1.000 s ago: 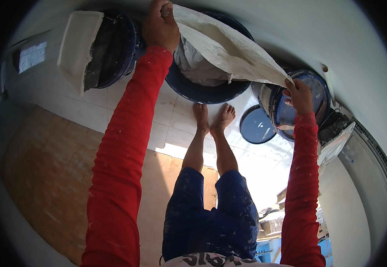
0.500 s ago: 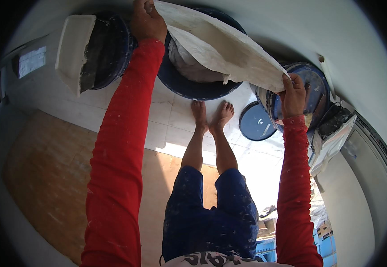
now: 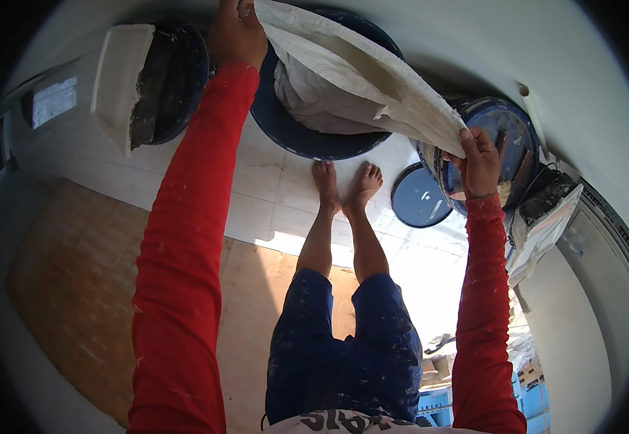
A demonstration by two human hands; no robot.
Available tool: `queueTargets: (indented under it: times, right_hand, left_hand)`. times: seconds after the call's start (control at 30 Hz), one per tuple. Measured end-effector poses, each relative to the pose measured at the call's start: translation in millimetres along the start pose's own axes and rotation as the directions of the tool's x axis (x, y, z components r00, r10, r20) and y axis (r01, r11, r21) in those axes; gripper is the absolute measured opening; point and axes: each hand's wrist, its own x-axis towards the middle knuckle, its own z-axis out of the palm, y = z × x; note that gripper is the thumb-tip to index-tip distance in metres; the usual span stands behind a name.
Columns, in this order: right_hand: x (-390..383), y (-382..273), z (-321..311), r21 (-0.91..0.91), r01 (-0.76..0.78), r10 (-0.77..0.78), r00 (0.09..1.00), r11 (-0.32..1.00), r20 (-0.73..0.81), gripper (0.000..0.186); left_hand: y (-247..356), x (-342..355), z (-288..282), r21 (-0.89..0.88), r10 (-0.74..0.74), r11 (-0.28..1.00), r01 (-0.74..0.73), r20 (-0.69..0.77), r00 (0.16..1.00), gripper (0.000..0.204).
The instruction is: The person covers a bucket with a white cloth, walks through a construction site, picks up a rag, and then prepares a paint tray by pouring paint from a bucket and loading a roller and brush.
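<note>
A white sack (image 3: 322,90), smeared with powder or plaster, is stretched between my two hands by its upper edge. My left hand (image 3: 238,36) grips one corner at the top of the view, its fingers partly cut off by the edge. At the other corner, my right hand (image 3: 479,163) pinches the sack between thumb and fingers. The sack's lower part hangs down into a round dark-blue tub (image 3: 275,123) standing by my feet. What else lies in the tub is hidden beneath the sack.
Left of the tub, a white plastic tray (image 3: 115,87) leans against a dark bucket (image 3: 173,83). On the right stand a lidded blue drum (image 3: 503,123), a blue lid (image 3: 419,195) on the tiles and a pale pipe (image 3: 534,116) along the wall. A brown board (image 3: 76,275) lies at left.
Both hands have drawn slightly apart, the left one leftward and the right one a little right and down. The sack's edge is now tauter, and its front flap hangs flatter over the tub.
</note>
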Motion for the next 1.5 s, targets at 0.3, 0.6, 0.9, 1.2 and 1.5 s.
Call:
queueTargets:
  times: [0.3, 0.6, 0.9, 1.2, 1.5]
  right_hand:
    - [42.0, -13.3, -10.8, 0.109, -0.143, 0.140, 0.990, 0.984, 0.032, 0.017]
    - [80.3, -8.4, -13.0, 0.138, -0.161, 0.169, 0.984, 0.977, -0.052, 0.020]
    - [111.2, 2.9, -4.8, 0.064, -0.133, 0.144, 0.968, 0.989, -0.205, 0.022]
    - [123.5, 10.6, 5.1, 0.001, -0.076, 0.073, 0.953, 0.997, -0.295, 0.025]
    - [138.5, 18.3, 8.5, 0.057, -0.114, 0.127, 0.917, 0.992, -0.378, 0.023]
  left_hand:
    - [-5.5, 24.1, 21.5, 0.128, -0.144, 0.985, 0.119, 0.209, 0.967, 0.024]
    - [-22.0, 35.5, 43.0, 0.257, -0.237, 0.954, 0.151, 0.347, 0.907, 0.028]
    - [-36.8, 39.8, 65.9, 0.276, -0.299, 0.939, 0.207, 0.350, 0.888, 0.031]
    - [-72.0, 41.6, 85.6, 0.229, -0.302, 0.946, 0.231, 0.355, 0.885, 0.030]
    - [-145.5, 43.8, 119.7, 0.459, 0.152, 0.629, -0.627, 0.719, 0.678, 0.032]
